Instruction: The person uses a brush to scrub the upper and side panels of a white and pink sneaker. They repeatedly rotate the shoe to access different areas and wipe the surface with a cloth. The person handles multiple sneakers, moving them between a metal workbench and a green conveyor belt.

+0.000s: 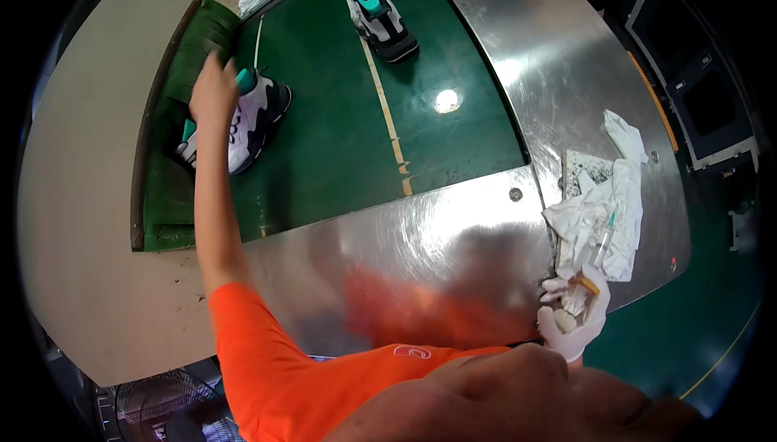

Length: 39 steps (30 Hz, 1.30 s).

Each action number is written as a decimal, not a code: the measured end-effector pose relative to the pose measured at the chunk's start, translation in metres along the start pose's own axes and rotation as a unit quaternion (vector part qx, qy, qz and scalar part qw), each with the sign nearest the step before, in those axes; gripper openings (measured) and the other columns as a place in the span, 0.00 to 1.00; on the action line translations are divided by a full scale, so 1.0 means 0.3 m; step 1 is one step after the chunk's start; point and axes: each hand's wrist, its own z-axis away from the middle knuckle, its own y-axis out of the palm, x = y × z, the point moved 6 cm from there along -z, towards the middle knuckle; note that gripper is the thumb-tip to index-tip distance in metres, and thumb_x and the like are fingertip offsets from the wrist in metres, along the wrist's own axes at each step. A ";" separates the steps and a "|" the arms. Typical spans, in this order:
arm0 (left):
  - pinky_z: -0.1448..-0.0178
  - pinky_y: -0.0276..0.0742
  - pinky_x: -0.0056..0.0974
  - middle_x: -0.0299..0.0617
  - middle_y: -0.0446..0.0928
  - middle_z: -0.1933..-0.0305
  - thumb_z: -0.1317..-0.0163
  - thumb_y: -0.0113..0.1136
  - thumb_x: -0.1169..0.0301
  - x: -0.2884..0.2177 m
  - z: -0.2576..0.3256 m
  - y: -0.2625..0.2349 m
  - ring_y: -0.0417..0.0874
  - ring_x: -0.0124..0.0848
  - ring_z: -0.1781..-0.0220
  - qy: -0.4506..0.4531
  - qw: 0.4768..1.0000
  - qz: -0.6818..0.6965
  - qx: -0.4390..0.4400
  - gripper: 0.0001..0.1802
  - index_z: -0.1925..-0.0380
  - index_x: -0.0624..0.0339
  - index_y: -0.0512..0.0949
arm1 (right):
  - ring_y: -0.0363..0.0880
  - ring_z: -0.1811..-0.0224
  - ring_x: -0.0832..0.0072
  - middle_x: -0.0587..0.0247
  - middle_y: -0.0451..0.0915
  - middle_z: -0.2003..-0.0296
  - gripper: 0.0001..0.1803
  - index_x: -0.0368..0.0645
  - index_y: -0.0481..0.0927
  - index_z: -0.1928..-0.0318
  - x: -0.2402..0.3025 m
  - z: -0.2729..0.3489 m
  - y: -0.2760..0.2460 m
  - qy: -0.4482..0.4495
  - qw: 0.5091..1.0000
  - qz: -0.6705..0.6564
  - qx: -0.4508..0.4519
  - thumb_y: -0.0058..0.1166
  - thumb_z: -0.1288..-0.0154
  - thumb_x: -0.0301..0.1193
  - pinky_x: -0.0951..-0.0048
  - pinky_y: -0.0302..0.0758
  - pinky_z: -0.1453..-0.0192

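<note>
My bare left hand (214,92) is over the left edge of the green belt, beside a white, black and teal sneaker (249,130). Motion smears its fingers, so I cannot tell whether it grips anything. My forearm partly covers a second sneaker (186,146), which lies on the green curved side guard. At my far right, my white-gloved right hand (595,320) is curled around an orange-brown stick-like piece (584,284) and some whitish material. A slim clear tube with a green tip (605,235) extends just beyond those fingers, over a white cloth (623,223); whether it is held is unclear.
Another sneaker (384,21) stands farther up the green belt (324,118), near a tan stripe. A metal surround (405,248) borders the belt. A speckled block (587,168) lies beside the cloth. Beige board (89,199) spans the left side; a fan (154,401) stands below it.
</note>
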 end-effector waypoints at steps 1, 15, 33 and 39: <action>0.44 0.74 0.47 0.59 0.78 0.49 0.34 0.50 0.49 -0.162 -0.076 0.002 0.79 0.52 0.46 0.015 0.996 0.070 0.046 0.31 0.41 0.62 0.70 | 0.76 0.59 0.73 0.52 0.73 0.54 0.43 0.33 0.59 0.37 -0.005 -0.001 -0.004 0.005 1.000 -0.002 -0.006 0.64 0.55 0.20 0.76 0.76 0.59; 0.49 0.79 0.53 0.67 0.70 0.47 0.50 0.65 0.62 -0.748 -0.041 0.248 0.81 0.58 0.53 -0.050 0.949 0.284 0.124 0.35 0.44 0.60 0.60 | 0.75 0.70 0.79 0.60 0.76 0.63 0.34 0.39 0.67 0.43 0.048 -0.052 0.001 0.070 0.996 0.021 -0.057 0.63 0.54 0.17 0.79 0.75 0.65; 0.41 0.75 0.53 0.49 0.73 0.42 0.48 0.61 0.67 -0.468 1.224 -0.730 0.77 0.49 0.42 0.542 0.799 0.259 0.005 0.15 0.60 0.43 0.73 | 0.73 0.70 0.86 0.69 0.76 0.63 0.26 0.42 0.72 0.46 0.122 -0.032 -0.047 0.116 0.987 0.060 0.090 0.65 0.46 0.23 0.83 0.70 0.70; 0.36 0.72 0.51 0.42 0.73 0.40 0.52 0.68 0.67 -0.470 1.265 -0.735 0.75 0.45 0.39 0.471 0.826 0.307 0.034 0.12 0.66 0.40 0.78 | 0.77 0.77 0.78 0.62 0.78 0.72 0.23 0.32 0.74 0.49 0.244 0.030 -0.061 0.148 0.968 0.099 0.177 0.61 0.43 0.30 0.79 0.73 0.71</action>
